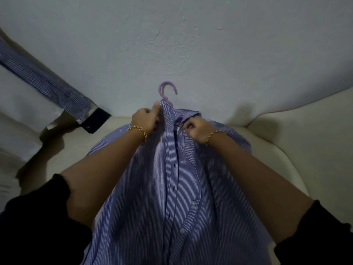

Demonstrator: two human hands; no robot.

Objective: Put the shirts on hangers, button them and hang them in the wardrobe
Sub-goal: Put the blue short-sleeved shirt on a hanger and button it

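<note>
Reached forward with both forearms bare, black sleeves (pixel 36 220) pushed up, a gold bracelet (pixel 138 131) on each wrist. Pinched the collar's edge with the left hand (pixel 146 119), thumb raised, fingers curled on the cloth. Clenched the right hand (pixel 196 129) on the placket just below the collar. Worked on a blue-and-white striped shirt (pixel 172 192) spread front-up over a cream cushioned seat (pixel 271 150), white buttons down the front; could not tell which were fastened. Lilac hanger (pixel 165 90) hook poking from the collar. Checked shirt (pixel 47 83) well apart, far left.
</note>
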